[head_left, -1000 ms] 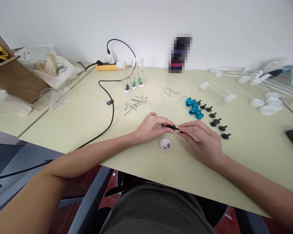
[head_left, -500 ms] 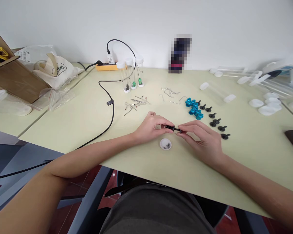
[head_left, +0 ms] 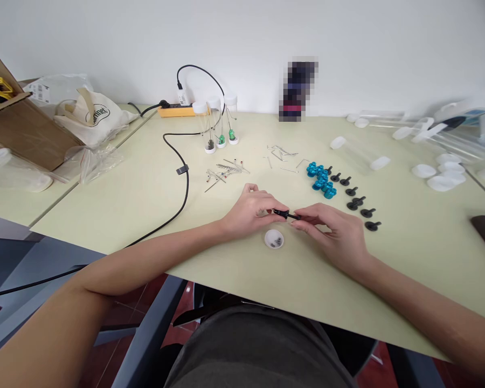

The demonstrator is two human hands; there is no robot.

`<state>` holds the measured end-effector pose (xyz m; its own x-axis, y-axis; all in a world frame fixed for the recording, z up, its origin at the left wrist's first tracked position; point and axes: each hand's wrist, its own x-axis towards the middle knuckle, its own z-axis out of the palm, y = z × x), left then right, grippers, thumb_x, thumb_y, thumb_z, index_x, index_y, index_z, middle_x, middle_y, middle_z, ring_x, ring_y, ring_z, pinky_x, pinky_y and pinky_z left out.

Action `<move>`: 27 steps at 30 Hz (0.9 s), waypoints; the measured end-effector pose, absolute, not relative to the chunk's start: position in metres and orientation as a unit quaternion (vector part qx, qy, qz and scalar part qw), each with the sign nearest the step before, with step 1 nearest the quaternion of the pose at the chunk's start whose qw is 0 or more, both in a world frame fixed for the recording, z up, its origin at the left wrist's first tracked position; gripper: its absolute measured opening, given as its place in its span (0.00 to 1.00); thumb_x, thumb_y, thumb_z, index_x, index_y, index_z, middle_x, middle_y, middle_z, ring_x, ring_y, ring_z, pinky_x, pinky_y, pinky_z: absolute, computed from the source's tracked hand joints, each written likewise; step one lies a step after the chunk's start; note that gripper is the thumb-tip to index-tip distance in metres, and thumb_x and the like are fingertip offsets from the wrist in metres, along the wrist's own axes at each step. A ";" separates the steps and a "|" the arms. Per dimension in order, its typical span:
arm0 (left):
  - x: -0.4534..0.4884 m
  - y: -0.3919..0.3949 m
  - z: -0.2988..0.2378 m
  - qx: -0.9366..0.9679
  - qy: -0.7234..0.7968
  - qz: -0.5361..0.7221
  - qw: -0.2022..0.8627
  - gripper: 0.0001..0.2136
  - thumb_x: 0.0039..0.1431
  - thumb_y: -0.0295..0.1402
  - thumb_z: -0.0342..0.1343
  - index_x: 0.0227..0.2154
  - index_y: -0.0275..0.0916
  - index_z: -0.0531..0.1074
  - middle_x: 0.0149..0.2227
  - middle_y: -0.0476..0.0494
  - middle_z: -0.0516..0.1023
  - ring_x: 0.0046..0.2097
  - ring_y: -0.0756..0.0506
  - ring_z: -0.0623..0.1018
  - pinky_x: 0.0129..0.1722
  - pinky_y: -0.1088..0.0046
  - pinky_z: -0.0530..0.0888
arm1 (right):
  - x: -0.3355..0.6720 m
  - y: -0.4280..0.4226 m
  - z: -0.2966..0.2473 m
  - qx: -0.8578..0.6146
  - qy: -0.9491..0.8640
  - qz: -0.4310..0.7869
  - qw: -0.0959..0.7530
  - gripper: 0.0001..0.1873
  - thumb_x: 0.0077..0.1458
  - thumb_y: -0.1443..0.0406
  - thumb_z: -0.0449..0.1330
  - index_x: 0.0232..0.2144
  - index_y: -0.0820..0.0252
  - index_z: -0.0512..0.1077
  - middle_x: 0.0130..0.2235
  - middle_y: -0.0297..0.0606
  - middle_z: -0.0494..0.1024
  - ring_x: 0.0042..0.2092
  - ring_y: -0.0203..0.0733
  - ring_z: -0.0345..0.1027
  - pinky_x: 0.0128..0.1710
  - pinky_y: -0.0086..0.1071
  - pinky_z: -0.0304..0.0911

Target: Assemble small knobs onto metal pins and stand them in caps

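My left hand (head_left: 248, 213) is closed in a pinch on a small black knobby part (head_left: 281, 213). From the other side, the fingertips of my right hand (head_left: 337, 231) grip a black stemmed piece (head_left: 293, 216). Its thin stem meets the part in my left hand, both held just above the table. The far end of that piece is hidden by my right fingers. Below them sits a white cap (head_left: 268, 243) with several tiny dark bits inside. Right of my hands are blue metallic knobs (head_left: 318, 183) and a row of black disc-based stems (head_left: 352, 192).
Metal rods (head_left: 226, 171) and bent hex keys (head_left: 282, 153) lie beyond my hands. Three clear tubes (head_left: 221, 121) stand near an orange power strip (head_left: 175, 111). A black cable (head_left: 186, 194) crosses at left. Clear tubes and white caps (head_left: 448, 175) crowd the right.
My right hand's fingers have shifted slightly and curled more around the black stemmed piece. My left hand stays nearly in place.
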<state>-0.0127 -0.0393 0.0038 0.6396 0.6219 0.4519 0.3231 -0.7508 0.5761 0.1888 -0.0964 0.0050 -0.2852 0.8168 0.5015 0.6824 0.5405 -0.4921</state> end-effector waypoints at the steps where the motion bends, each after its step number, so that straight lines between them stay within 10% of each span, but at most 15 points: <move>1: -0.013 -0.039 0.004 0.877 0.269 0.328 0.225 0.09 0.55 0.39 0.52 0.35 0.42 0.72 0.34 0.49 0.77 0.35 0.50 0.73 0.43 0.67 0.56 | 0.189 -0.097 0.005 -0.475 -0.794 0.096 0.367 0.07 0.52 0.64 0.58 0.36 0.55 0.70 0.33 0.34 0.76 0.31 0.37 0.71 0.26 0.28 0.68; 27: -0.012 -0.042 0.006 0.876 0.263 0.330 0.232 0.10 0.56 0.39 0.52 0.36 0.41 0.72 0.33 0.50 0.77 0.31 0.52 0.72 0.43 0.68 0.57 | 0.187 -0.095 0.007 -0.409 -0.820 0.034 0.398 0.11 0.51 0.71 0.58 0.38 0.53 0.69 0.37 0.37 0.73 0.37 0.39 0.69 0.28 0.30 0.67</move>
<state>-0.0116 -0.0417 0.0056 0.6439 0.6144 0.4559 0.3082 -0.7537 0.5805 0.1867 -0.0945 0.0075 -0.3488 0.6986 0.6248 0.6439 0.6630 -0.3818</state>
